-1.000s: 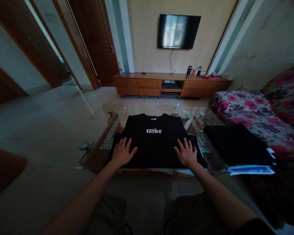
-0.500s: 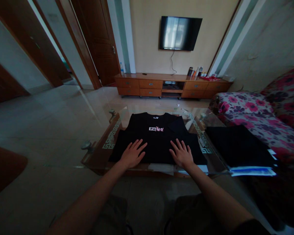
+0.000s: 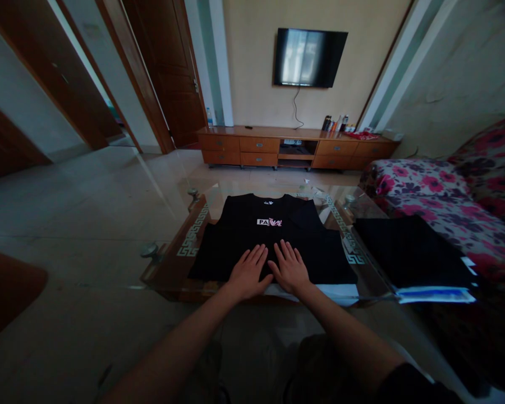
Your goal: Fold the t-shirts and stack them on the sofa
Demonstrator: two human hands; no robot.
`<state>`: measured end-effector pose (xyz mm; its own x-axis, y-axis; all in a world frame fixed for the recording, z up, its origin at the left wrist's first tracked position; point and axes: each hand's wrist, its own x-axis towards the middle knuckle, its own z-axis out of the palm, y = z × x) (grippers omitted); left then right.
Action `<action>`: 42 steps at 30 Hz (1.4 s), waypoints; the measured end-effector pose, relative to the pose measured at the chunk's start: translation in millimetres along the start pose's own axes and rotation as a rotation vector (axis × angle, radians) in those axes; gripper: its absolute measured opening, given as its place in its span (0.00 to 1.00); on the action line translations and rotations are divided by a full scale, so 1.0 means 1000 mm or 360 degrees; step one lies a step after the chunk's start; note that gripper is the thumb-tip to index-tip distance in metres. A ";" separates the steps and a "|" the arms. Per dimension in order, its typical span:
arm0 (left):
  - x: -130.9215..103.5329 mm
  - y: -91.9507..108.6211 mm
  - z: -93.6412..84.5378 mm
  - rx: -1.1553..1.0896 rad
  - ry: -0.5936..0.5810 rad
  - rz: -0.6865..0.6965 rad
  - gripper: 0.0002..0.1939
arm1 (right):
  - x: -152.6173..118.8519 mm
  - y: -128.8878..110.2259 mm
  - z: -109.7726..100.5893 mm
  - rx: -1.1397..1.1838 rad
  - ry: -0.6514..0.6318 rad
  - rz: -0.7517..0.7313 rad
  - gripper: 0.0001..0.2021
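Observation:
A black T-shirt with a white and pink print near its neckline lies spread on the glass table. My left hand rests flat on the lower middle of the shirt, fingers stretched out. Just to its right, my right hand lies flat on the cloth too, with the two thumbs close together. Neither hand grips anything. Under the shirt's near edge, a white sheet sticks out.
Folded black cloth on white and blue packaging lies at the table's right side, beside a floral sofa. A low wooden cabinet stands beyond the table, beneath a wall television.
Both hands have slid inward over the shirt, the left one rightward and the right one leftward, so they are now close together. The shirt looks almost unchanged.

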<state>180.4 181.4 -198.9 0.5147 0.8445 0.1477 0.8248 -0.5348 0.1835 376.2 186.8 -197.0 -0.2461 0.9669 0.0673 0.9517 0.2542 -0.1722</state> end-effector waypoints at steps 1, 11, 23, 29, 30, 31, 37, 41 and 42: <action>-0.001 -0.002 -0.002 0.0000 -0.0006 0.0000 0.44 | 0.000 0.001 0.000 -0.0002 0.0001 0.0004 0.37; -0.001 0.001 0.000 0.0024 0.0046 0.0024 0.44 | 0.006 -0.008 -0.006 -0.0009 0.0005 -0.0141 0.33; -0.027 -0.056 -0.001 0.0199 0.0167 -0.0708 0.45 | -0.031 0.115 -0.011 -0.0225 0.0032 0.0303 0.35; -0.044 -0.091 -0.011 0.0288 0.0194 -0.0821 0.48 | -0.037 0.152 -0.015 -0.0245 0.0031 0.0340 0.39; -0.045 -0.093 -0.012 0.0288 0.0188 -0.0807 0.48 | -0.037 0.153 -0.014 -0.0232 0.0042 0.0344 0.40; -0.045 -0.093 -0.013 0.0287 0.0182 -0.0792 0.48 | -0.037 0.154 -0.014 -0.0219 0.0049 0.0347 0.40; -0.059 -0.082 -0.008 0.0240 0.0154 -0.0813 0.49 | -0.052 0.161 -0.010 -0.0202 0.0066 0.0325 0.40; -0.067 -0.074 -0.010 0.0219 0.0072 -0.0839 0.48 | -0.071 0.159 -0.012 -0.0251 0.0080 0.0322 0.40; -0.065 -0.072 -0.014 0.0228 0.0078 -0.0862 0.46 | -0.073 0.157 -0.015 -0.0258 0.0076 0.0326 0.40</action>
<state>84.3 164.9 -208.6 0.0001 0.9934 0.1145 0.9936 -0.0131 0.1122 546.1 156.2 -214.6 -0.0403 0.9948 0.0941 0.9987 0.0430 -0.0277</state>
